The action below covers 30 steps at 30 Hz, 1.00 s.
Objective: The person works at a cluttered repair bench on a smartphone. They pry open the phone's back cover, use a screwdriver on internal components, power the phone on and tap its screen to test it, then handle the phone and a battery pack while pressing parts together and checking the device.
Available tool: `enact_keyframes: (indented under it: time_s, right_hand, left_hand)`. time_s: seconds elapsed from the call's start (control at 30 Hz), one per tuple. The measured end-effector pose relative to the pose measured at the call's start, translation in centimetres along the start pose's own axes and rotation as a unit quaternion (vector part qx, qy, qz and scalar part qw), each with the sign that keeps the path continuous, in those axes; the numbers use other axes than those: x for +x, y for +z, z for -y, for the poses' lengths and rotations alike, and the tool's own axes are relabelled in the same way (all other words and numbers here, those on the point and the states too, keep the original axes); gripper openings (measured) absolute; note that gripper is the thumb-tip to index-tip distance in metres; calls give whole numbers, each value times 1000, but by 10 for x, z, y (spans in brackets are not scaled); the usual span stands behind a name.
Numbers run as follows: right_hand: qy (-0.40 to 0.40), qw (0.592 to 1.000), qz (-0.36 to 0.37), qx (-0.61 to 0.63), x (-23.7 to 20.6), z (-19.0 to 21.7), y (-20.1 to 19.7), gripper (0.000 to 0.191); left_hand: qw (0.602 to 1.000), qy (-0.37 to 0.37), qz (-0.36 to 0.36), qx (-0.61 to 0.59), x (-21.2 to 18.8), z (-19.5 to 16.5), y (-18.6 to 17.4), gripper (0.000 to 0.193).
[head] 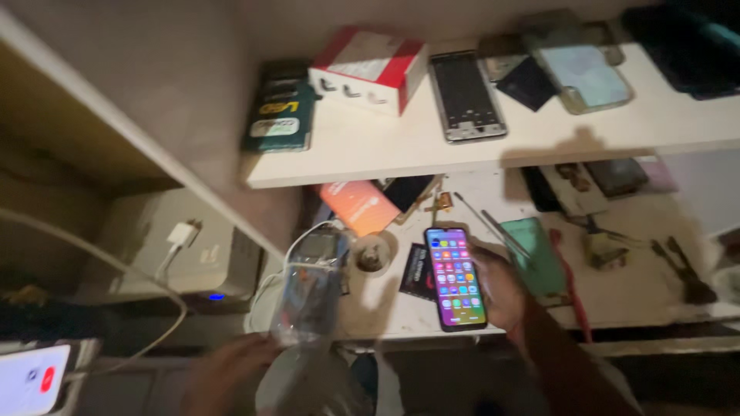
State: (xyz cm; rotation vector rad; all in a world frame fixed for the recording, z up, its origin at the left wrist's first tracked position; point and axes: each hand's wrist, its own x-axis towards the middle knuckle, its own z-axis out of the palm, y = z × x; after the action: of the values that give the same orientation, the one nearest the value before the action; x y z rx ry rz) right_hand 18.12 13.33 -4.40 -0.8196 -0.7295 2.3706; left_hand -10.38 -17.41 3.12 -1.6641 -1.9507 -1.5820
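Note:
My right hand (505, 289) holds a smartphone (455, 278) upright over the front of the workbench, its lit screen full of coloured app icons. Low at the front, my left hand (227, 374) grips the bottom corner of a clear plastic bag (308, 296), which is blurred. The bag seems to hold a dark phone-sized thing, though I cannot tell exactly what. Behind the bag a white cable (297, 243) loops across the bench.
A white shelf (385, 154) carries a red and white box (370, 68), a green box (279, 108), a bare phone frame (466, 96) and phone cases. The workbench (640, 293) bears tools, an orange card, a green phone back (536, 254). Another lit phone (32, 380) lies bottom left.

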Motion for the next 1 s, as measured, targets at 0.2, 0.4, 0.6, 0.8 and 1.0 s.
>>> enact_keyframes:
  time_s: [0.2,0.4,0.6,0.8,1.0]
  right_hand:
    - [-25,999,-31,13,-9,5,19,42]
    - [-23,997,-68,-13,-21,12,43,44]
    - [-33,998,-46,-38,-36,18,66,47]
    - [-5,985,-122,-122,-32,22,68,47]
    - [-63,919,-209,-328,-25,18,50,44]
  left_hand:
    - [759,-426,101,-482,55,-75,183,43]
    - [593,-547,168,-567,76,-65,222,58]
    - [439,-566,148,-682,51,-45,240,65]
    - [386,-513,191,-743,45,-33,239,69]
    - [368,-505,216,-750,53,-35,234,76]
